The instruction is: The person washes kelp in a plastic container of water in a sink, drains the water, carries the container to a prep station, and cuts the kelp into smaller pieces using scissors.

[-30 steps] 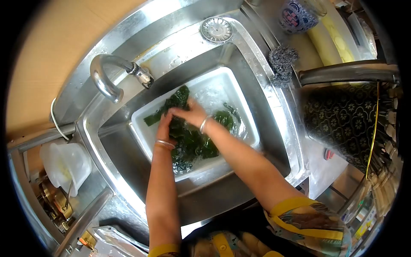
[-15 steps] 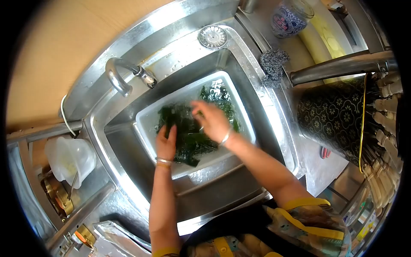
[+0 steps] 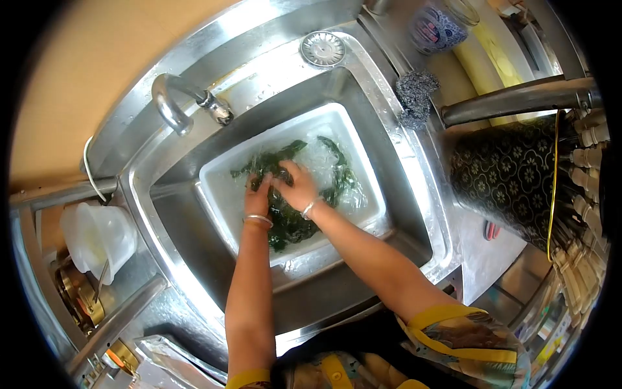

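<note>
Dark green leaves (image 3: 291, 223) lie in water in a white rectangular tub (image 3: 353, 129), which stands inside a steel sink (image 3: 170, 227). My left hand (image 3: 258, 196) is at the leaves near the tub's middle, its fingers curled round some of them. Close beside it, my right hand (image 3: 297, 188) has its fingers bent into the same leaves, the fingertips of both hands nearly meeting. Each wrist wears a silver bangle. Some fingertips are hidden among the leaves and water. More leaves float in a curve along the tub's right side.
A curved steel faucet (image 3: 170, 107) stands at the upper left. On the sink's rim are a round strainer (image 3: 323, 48) and a steel scourer (image 3: 416, 97). A white plastic container (image 3: 100, 240) is at left, a black patterned holder (image 3: 502, 175) with wooden-handled skewers at right.
My right hand has moved left and down toward my left hand, which shifted slightly up. The leaves between them have bunched and spread differently in the water.
</note>
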`<action>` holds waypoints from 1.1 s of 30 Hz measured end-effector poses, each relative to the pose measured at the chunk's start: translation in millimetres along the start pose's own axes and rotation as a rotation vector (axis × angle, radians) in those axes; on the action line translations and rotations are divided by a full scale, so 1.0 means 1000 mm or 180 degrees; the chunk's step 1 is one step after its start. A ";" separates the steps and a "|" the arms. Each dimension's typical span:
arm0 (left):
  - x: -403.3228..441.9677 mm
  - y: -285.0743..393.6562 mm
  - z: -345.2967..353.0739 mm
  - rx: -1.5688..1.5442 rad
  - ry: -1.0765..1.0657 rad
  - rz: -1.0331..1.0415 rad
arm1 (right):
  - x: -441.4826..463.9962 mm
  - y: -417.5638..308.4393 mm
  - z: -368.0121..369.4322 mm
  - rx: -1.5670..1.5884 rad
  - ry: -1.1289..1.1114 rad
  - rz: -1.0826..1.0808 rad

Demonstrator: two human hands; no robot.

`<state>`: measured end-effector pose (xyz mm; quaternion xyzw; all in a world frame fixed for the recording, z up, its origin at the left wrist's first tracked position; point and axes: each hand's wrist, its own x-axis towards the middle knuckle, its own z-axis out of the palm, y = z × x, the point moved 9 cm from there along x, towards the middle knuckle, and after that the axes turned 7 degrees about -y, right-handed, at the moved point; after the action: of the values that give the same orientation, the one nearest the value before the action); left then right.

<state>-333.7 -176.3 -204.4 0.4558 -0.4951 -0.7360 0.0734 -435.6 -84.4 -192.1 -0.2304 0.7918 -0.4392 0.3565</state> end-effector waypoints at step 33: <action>-0.098 -0.068 -0.131 0.0350 0.1013 0.0273 | 0.002 0.025 -0.035 -0.1545 -0.1158 0.0873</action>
<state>-156.8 -174.2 -212.5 0.5483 -0.5358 -0.6226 0.1571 -465.1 -54.1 -201.6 -0.2745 0.8203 -0.1373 0.4826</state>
